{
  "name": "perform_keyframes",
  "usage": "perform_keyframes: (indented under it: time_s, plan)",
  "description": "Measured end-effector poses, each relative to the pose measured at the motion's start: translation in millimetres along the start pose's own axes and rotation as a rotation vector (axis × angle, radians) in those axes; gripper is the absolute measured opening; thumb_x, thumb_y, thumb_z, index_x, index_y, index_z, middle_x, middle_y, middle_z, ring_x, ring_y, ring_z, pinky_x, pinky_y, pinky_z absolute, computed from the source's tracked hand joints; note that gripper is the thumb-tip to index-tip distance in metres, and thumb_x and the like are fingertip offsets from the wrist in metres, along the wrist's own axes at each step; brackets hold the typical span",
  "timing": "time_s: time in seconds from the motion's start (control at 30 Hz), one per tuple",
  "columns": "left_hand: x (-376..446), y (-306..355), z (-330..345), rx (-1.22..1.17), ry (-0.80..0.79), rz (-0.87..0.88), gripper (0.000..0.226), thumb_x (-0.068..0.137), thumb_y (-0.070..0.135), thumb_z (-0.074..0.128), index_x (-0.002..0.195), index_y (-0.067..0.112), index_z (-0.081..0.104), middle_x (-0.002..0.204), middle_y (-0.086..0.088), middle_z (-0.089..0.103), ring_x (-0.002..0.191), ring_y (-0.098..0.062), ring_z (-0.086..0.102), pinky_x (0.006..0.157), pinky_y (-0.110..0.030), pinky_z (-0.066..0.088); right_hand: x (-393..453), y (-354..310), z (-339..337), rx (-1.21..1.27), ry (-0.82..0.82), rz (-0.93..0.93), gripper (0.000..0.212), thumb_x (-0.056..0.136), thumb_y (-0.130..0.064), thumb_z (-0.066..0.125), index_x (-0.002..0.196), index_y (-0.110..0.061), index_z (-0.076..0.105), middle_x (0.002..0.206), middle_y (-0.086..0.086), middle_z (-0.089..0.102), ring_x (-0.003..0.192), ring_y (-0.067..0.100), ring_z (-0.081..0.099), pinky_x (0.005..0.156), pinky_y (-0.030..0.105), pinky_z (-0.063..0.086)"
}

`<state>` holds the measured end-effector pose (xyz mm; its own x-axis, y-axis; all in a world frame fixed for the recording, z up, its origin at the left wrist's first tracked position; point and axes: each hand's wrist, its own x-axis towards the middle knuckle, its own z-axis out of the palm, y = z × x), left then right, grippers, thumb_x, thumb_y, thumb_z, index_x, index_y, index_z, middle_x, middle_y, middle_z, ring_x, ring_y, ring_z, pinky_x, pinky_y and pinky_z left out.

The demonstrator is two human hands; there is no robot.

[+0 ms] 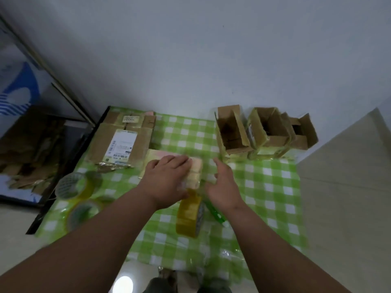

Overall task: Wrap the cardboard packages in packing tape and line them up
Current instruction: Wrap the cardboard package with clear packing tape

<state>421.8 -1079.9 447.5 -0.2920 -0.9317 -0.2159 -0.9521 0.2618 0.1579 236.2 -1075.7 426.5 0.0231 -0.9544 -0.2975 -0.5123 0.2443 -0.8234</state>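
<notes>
Setting: a green-and-white checked cloth (264,187) covers a low surface beside a pale wall.
Left hand: the left hand (167,178) lies palm down, fingers spread flat, pressing on a small taped package (195,173) at the middle of the cloth.
Right hand: the right hand (224,187) is just beside the package's right end, fingers loosely curved; blur hides whether it pinches a strip of tape.
Tape: a yellowish tape roll (190,216) stands on edge just below the hands; two more rolls (78,197) lie at the left.
Lined up: three open-topped boxes (266,132) stand in a row at the far right.
Flat cardboard: flattened boxes with labels (122,142) lie at the far left.
</notes>
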Motion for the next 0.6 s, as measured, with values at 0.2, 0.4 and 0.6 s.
perform_keyframes:
  time_s: [0.2,0.4,0.6]
  plan:
    - [-19,7,10,-0.06,0.185,-0.135,0.082,0.077,0.056,0.067,0.148,0.039,0.032,0.157,0.006,0.026,0.141,-0.023,0.019,0.108,-0.042,0.024,24,-12,-1,-0.215,-0.266,-0.177,0.082,0.085,-0.021,0.069,0.154,-0.027,0.026,0.161,-0.003,0.023,0.146,0.013,0.023,0.117,0.027,0.021]
    - [-41,12,28,-0.2,0.525,-0.418,0.074,0.059,0.033,0.089,0.124,0.013,0.058,0.123,-0.016,0.051,0.109,-0.039,0.048,0.09,-0.047,0.04,28,-13,-5,-0.023,-0.455,-0.089,0.111,0.065,-0.035,0.082,0.155,-0.028,0.017,0.144,-0.009,0.035,0.126,0.009,0.037,0.099,0.027,0.037]
    - [-59,34,46,-0.8,0.379,-0.686,0.022,0.084,0.042,0.072,0.083,0.031,0.053,0.076,0.008,0.061,0.071,-0.009,0.06,0.057,-0.02,0.038,30,-10,-6,-0.074,-0.398,-0.169,0.097,0.072,-0.029,0.086,0.15,-0.026,0.028,0.122,-0.02,0.039,0.114,0.004,0.042,0.087,0.016,0.035]
